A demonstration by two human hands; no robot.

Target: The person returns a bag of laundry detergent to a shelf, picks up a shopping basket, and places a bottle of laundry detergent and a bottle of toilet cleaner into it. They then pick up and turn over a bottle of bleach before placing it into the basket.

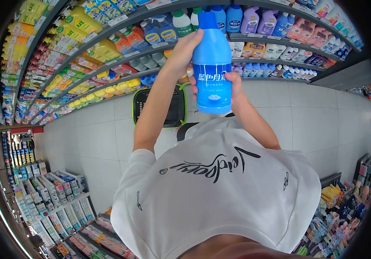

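Observation:
A blue detergent bottle [212, 54] with a dark blue cap and white lettering stands upright before my chest, its label turned towards me. My left hand [186, 51] grips it from the left near the neck, the thumb beside the cap and the other fingers hidden behind. Lower down, my right hand [236, 88] wraps round the bottle's right side, with the thumb at the label's edge and fingertips showing at the left. Below my left forearm, a black shopping basket [168, 116] with a green rim sits on the floor.
Curved-looking shelves [138, 54] of cleaning products run across the front and left. Pale floor tiles [271, 97] lie between them and me. Behind me are racks of boxed goods [60, 190] at left and a display of small goods [341, 211] at right.

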